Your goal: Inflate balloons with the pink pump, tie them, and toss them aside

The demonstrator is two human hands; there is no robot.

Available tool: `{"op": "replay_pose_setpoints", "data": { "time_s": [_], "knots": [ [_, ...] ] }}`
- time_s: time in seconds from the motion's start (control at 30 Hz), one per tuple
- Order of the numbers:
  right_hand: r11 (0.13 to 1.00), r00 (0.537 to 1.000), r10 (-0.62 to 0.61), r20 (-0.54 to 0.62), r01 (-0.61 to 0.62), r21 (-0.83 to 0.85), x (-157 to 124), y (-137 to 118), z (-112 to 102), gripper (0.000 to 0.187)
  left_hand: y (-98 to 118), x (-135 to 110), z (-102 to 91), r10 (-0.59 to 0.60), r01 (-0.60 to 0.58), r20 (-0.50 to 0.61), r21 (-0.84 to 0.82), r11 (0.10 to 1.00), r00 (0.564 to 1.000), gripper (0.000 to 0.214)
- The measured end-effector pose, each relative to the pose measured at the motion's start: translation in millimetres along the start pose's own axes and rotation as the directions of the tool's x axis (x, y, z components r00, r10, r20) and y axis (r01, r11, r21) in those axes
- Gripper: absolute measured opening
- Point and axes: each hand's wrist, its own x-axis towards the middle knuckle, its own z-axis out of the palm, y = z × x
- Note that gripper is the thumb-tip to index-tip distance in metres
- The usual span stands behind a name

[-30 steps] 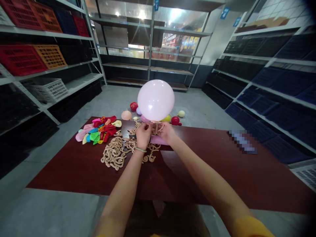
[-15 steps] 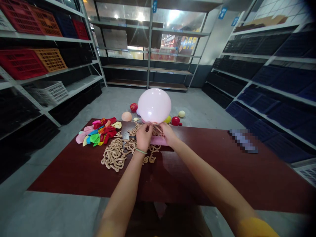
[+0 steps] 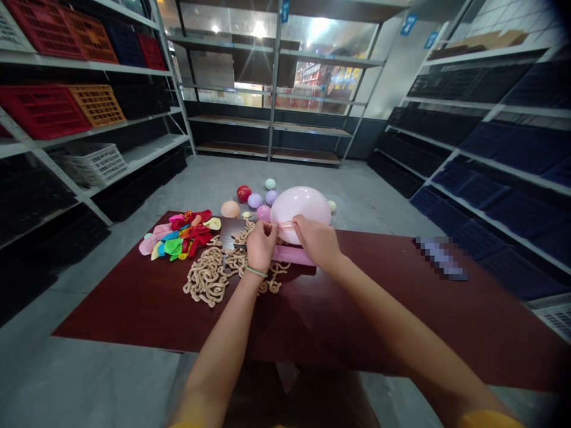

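A pale pink inflated balloon [image 3: 303,202] is tilted to the right above the far side of the table, its neck stretched sideways between my hands. The fingers of my left hand [image 3: 261,245] pinch the end of the neck. My right hand [image 3: 319,241] is closed on the neck close to the balloon's body. Under both hands lies a pink tube-shaped thing [image 3: 292,255], partly covered by them; it looks like a balloon pump. Beige curly strands [image 3: 206,276] are heaped left of my left hand, and some reach beneath it.
A pile of limp coloured balloons [image 3: 181,238] lies on the dark red table [image 3: 134,309] at the left. A blurred-out flat object [image 3: 441,257] rests at the right. Several small inflated balloons [image 3: 255,200] sit beyond the table. Shelves with crates [image 3: 96,106] line the sides.
The inflated balloon has tipped over to the right and sunk lower. My right hand has moved a little rightward, drawing the neck out sideways; the left hand has hardly moved.
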Motion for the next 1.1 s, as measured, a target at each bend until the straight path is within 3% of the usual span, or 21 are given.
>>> {"op": "replay_pose_setpoints", "data": {
  "time_s": [0.17,0.3,0.43,0.53,0.67,0.83,1.1],
  "knots": [
    [0.997,0.998,-0.055,-0.004,0.055,-0.057,8.6,10.4,-3.2,0.038,2.1,-0.7,-2.3,0.085,-0.085,-0.009,-0.056,0.995,0.996,0.013],
    [0.997,0.998,-0.062,-0.025,0.061,-0.052,11.9,17.1,-2.8,0.041,3.9,0.8,-1.1,-0.013,0.019,0.025,-0.232,0.972,1.000,0.015],
    [0.999,1.000,-0.028,0.000,0.028,-0.042,14.6,21.3,-4.3,0.040,3.5,4.0,2.5,-0.153,0.223,0.171,-0.544,0.809,0.973,0.017],
    [0.998,0.999,-0.041,0.008,0.042,-0.049,16.0,25.2,-7.1,0.039,2.9,5.2,3.4,-0.099,0.262,0.273,-0.666,0.698,0.957,0.027],
    [0.991,0.994,-0.111,-0.009,0.110,-0.081,17.4,30.9,-13.4,0.038,5.0,3.9,1.1,0.014,0.277,0.391,-0.676,0.683,0.920,0.032],
    [0.977,0.979,-0.202,-0.023,0.199,-0.081,18.1,34.1,-22.4,0.032,11.1,1.3,-3.3,0.047,0.421,0.593,-0.624,0.658,0.804,0.040],
    [0.949,0.950,-0.314,0.002,0.313,0.022,17.6,40.4,-19.2,0.024,15.4,2.6,-6.0,0.040,0.507,0.681,-0.582,0.636,0.731,0.013]
  ]
}}
